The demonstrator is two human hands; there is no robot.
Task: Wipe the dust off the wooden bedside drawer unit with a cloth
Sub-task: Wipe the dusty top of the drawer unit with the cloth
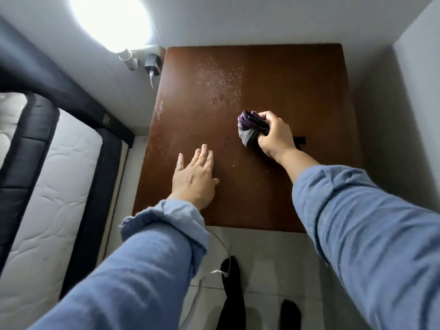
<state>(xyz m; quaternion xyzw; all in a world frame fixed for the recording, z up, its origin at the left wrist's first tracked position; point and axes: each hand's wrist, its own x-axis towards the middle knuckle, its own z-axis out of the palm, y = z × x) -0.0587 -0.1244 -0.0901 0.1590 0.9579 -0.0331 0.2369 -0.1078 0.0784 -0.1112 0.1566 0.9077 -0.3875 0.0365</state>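
The brown wooden top of the bedside drawer unit [285, 86] fills the middle of the view. A patch of pale dust specks [220, 79] lies on its far left half, with a few crumbs nearer me. My right hand [275, 135] is shut on a bunched purple and grey cloth [250, 128], pressed to the top just right of centre. My left hand [195, 178] rests flat on the near left part of the top, fingers spread, holding nothing.
A bed with a white mattress [54, 186] and black frame stands to the left. A wall socket with a charger and cable [152, 65] sits by the unit's far left corner. A white wall [409, 91] borders the right side. Cables lie on the tiled floor [266, 258].
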